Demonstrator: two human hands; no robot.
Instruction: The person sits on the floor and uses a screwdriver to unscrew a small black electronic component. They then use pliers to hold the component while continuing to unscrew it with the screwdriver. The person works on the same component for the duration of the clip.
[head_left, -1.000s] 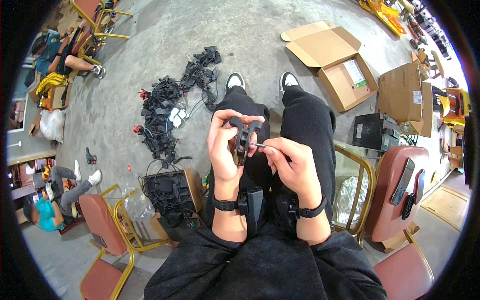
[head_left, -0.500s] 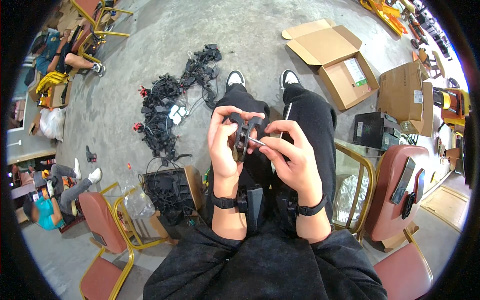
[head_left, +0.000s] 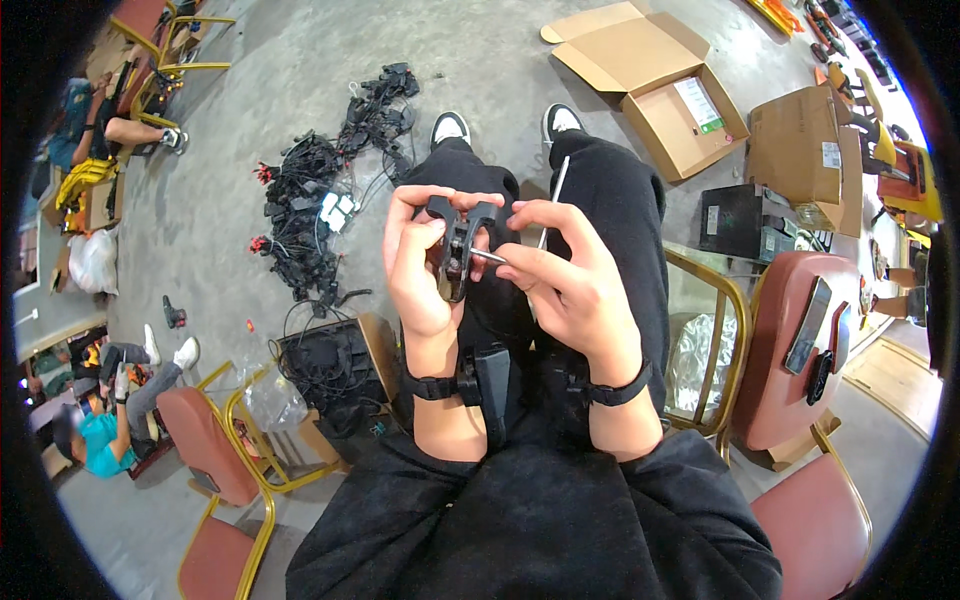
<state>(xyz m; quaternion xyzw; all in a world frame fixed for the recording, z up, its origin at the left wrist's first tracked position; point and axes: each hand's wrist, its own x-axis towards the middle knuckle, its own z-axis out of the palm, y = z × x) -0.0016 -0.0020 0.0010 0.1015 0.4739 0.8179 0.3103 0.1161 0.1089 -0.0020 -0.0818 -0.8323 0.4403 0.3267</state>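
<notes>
My left hand (head_left: 420, 280) holds a black plastic piece (head_left: 461, 240) with two curved prongs at its top, above my lap. My right hand (head_left: 570, 285) is at its right, thumb and fingers pinched on thin metal tool parts: a short shaft (head_left: 488, 255) enters the piece's right side, and a long silver rod (head_left: 558, 185) points up between my fingers. Whether the two join is hidden by my hand. Both wrists wear black straps with black devices.
A heap of tangled black cables (head_left: 305, 210) lies on the floor at left, an open cardboard box (head_left: 650, 45) at upper right. Padded chairs flank me, with dark flat objects on the right one (head_left: 760, 380). Two other people (head_left: 105, 440) (head_left: 135, 132) sit at the left.
The long rod has come to point upward and my right index finger has lifted beside it. The surroundings sit higher in the picture, as the camera has shifted.
</notes>
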